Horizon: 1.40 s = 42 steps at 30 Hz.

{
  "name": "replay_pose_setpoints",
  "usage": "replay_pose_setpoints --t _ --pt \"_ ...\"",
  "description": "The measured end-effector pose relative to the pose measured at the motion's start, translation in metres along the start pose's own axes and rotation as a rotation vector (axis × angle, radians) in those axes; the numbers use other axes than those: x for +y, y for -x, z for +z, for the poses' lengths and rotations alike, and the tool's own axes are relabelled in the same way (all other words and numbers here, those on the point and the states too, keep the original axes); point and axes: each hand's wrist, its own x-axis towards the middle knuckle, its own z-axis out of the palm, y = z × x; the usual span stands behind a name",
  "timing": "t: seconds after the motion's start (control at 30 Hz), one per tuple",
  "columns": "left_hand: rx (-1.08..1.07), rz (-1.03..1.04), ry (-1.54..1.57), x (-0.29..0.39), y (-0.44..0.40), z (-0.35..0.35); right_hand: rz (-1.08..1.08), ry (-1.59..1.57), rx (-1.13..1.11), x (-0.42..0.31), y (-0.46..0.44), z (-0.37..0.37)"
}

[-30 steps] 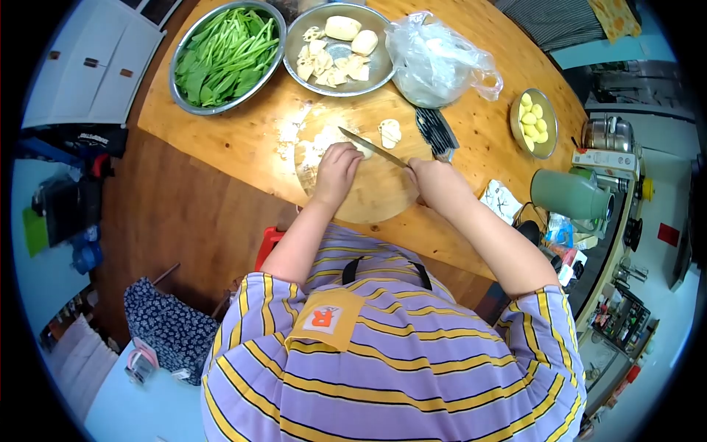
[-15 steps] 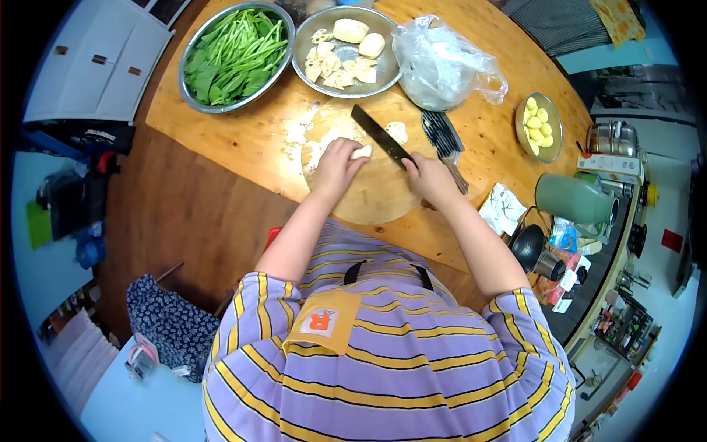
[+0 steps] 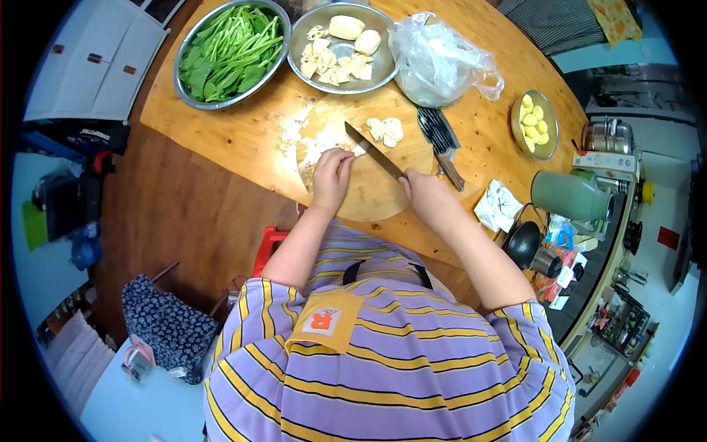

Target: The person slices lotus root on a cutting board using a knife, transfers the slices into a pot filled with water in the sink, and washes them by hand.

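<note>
My right hand (image 3: pixel 427 193) grips the handle of a dark-bladed knife (image 3: pixel 373 149), its blade pointing up and left over the round wooden board (image 3: pixel 375 199). Beside the blade, my left hand (image 3: pixel 333 177) has its fingers pressed together on a small pale piece (image 3: pixel 359 150), mostly hidden. Pale slices (image 3: pixel 384 131) lie on the board beyond the knife. White bits (image 3: pixel 321 140) are scattered over the board's left side and the table. A second knife with a wooden handle (image 3: pixel 451 171) rests right of the board.
Along the back stand a bowl of greens (image 3: pixel 178 81), a bowl of pale peeled pieces (image 3: pixel 294 59) and a plastic bag (image 3: pixel 434 66). At the right are a bowl of yellow pieces (image 3: pixel 554 144), a green jug (image 3: pixel 563 193) and a crumpled white paper (image 3: pixel 498 206).
The knife was lifted flat and has come back down beside the left hand's piece. More slices now show beyond the blade than one second ago.
</note>
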Motion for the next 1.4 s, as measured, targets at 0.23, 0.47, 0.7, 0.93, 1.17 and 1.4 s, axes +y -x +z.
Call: replay_pose_setpoints --t 0.23,0.47,0.7,0.93,1.17,1.4 --pt "0.011 0.021 0.014 -0.004 0.0 0.0 0.014 -0.071 -0.013 0.009 -0.034 0.042" --pt "-0.031 0.055 -0.086 -0.003 0.0 0.001 0.03 -0.234 0.117 0.019 -0.039 0.087" --pt "-0.024 -0.561 0.598 0.038 -0.022 -0.009 0.026 -0.431 0.263 0.038 -0.001 0.028" --pt "-0.233 -0.509 1.073 0.156 -0.049 -0.07 0.129 -0.415 0.378 0.079 0.006 0.03" --pt "-0.293 -0.338 1.128 0.211 -0.045 -0.093 0.166 -0.341 0.442 0.083 -0.01 0.049" --pt "-0.247 -0.399 1.173 0.226 -0.039 -0.096 0.188 -0.332 0.33 0.08 -0.015 0.053"
